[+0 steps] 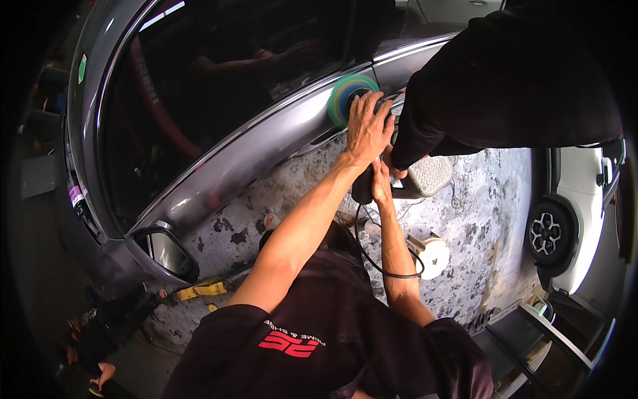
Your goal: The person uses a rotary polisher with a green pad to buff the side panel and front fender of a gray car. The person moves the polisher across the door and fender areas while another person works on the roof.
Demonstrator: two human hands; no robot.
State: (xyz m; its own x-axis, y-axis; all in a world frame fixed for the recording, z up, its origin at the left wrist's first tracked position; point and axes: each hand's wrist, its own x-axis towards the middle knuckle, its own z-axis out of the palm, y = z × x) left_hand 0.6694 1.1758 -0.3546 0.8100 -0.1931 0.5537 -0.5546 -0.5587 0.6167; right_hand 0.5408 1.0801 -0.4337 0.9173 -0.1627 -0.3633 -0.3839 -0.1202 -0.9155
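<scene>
A power polisher with a round green and blue foam pad (339, 102) rests against the grey car door (294, 117), just below the window trim. The pad looks blurred. My left hand (368, 127) lies over the polisher's dark head, fingers curled around it. Lower down, my right hand (381, 184) grips the side of the black polisher body (362, 187); its palm side is hidden. A black cord (371, 262) hangs in a loop from the tool's rear end beside my right forearm.
A co-worker in black (498, 90) is close on the right, by a grey stool (431, 174). A white round object (432, 257) lies on the mottled floor. The wing mirror (167, 254) juts out at left near a yellow object (202, 290). A white car (578, 214) stands right.
</scene>
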